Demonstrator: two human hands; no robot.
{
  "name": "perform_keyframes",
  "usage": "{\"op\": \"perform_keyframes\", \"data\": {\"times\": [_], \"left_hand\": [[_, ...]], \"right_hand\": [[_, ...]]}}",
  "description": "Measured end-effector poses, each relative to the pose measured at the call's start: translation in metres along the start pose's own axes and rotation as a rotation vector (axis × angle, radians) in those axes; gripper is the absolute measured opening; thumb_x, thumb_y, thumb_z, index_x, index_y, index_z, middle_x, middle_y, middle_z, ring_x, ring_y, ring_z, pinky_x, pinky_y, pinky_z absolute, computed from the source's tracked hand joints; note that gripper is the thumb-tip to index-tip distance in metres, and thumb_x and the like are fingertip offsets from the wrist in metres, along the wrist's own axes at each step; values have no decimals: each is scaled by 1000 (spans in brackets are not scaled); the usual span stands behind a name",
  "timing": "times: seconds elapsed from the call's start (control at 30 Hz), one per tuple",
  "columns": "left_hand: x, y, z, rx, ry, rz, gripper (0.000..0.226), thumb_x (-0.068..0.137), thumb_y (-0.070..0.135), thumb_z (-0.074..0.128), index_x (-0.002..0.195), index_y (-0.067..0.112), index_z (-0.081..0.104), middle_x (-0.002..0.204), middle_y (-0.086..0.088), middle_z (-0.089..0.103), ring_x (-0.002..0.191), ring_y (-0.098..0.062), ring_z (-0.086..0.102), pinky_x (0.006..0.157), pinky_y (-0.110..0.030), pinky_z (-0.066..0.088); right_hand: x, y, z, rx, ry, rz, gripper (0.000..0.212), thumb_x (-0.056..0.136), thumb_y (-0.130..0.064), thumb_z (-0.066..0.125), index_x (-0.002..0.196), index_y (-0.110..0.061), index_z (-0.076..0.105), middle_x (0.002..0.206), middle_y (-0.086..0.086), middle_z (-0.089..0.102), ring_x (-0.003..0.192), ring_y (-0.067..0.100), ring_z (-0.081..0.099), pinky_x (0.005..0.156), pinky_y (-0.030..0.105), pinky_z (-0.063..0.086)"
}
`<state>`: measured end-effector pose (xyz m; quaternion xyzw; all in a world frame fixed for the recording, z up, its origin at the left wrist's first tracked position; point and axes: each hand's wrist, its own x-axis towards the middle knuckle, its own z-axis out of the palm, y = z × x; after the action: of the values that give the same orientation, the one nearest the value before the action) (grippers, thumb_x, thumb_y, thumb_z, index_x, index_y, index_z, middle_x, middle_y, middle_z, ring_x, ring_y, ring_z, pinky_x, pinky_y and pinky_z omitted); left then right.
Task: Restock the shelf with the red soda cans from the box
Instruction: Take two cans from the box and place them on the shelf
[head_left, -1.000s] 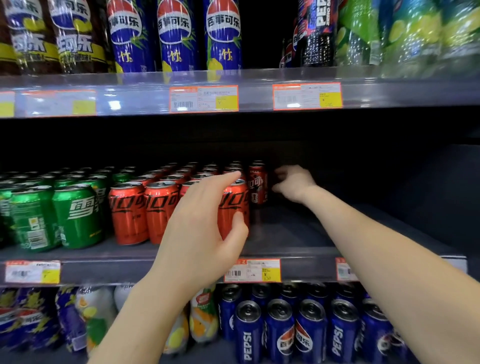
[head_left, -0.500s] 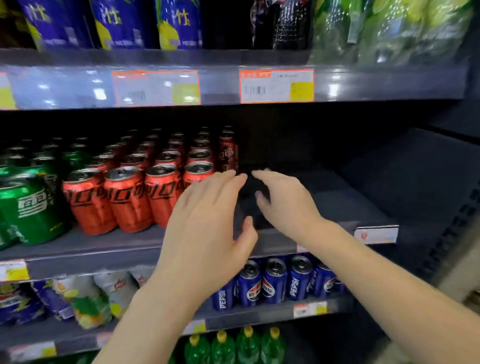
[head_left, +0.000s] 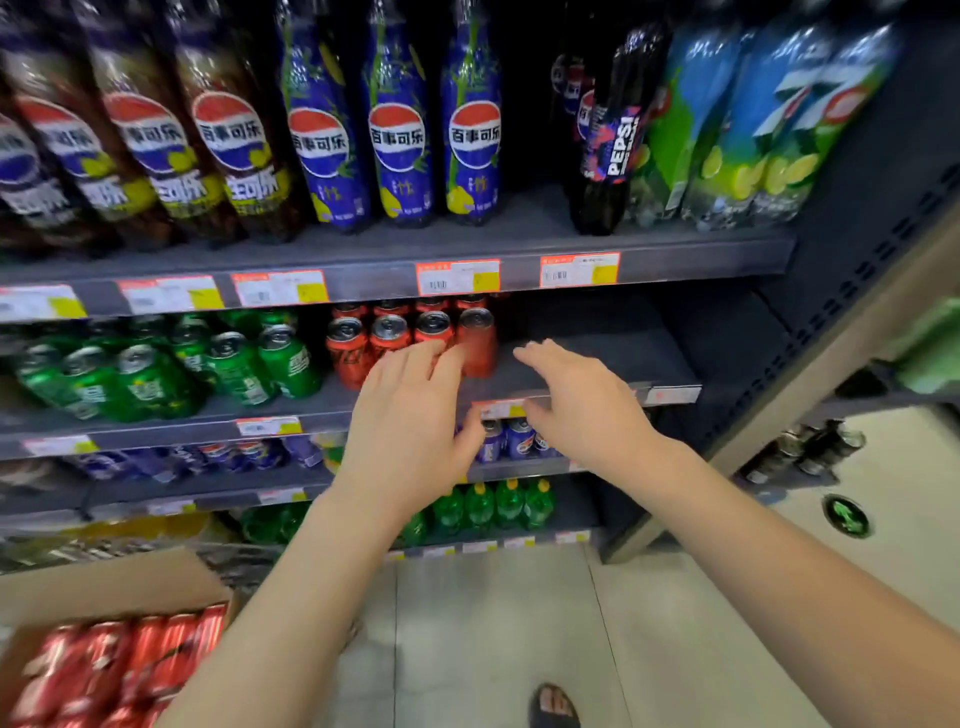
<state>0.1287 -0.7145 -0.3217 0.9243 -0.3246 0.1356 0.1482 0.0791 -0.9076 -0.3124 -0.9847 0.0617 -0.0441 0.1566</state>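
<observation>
Both hands hold nothing. The left hand (head_left: 410, 431) is wide, fingers spread, in front of the red cans (head_left: 389, 338) that stand in rows on the middle shelf (head_left: 597, 358); I cannot tell if it touches them. The right hand (head_left: 582, 410) is also wide, fingers relaxed, before the bare right part of this shelf. Green cans (head_left: 234, 364) stand just left of the red ones. At the lower left, an open cardboard box (head_left: 104, 597) holds more red soda cans (head_left: 119, 670), packed closely together. Tall bottles (head_left: 395, 130) stand on the shelf above.
</observation>
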Motion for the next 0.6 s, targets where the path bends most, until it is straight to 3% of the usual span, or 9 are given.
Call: {"op": "perform_keyframes", "data": {"times": [0.27,0.4,0.6], "left_hand": [[-82,-6,-141,67,-15,-70,64,86,43,53,142,11,54,133,-12,60,113,-39,59,97,-50,50],[-139,-18,-179,102,-6,-119,61,90,40,59,145,14,52,132,-9,60,113,-36,60,96,-48,51],[-243,-31,-226,129,-16,-216,60,92,40,61,146,14,50,127,-9,61,109,-35,61,88,-46,54]], "right_hand": [[-93,-110,-74,52,18,0,63,96,-20,62,154,-24,40,157,3,44,150,21,33,108,43,45],[-133,-158,-78,28,-11,-67,64,95,-26,62,155,-26,38,158,2,43,142,25,44,105,43,48],[-202,-219,-60,15,-87,-169,65,97,-29,61,157,-25,35,157,0,43,141,25,45,105,45,48]]}}
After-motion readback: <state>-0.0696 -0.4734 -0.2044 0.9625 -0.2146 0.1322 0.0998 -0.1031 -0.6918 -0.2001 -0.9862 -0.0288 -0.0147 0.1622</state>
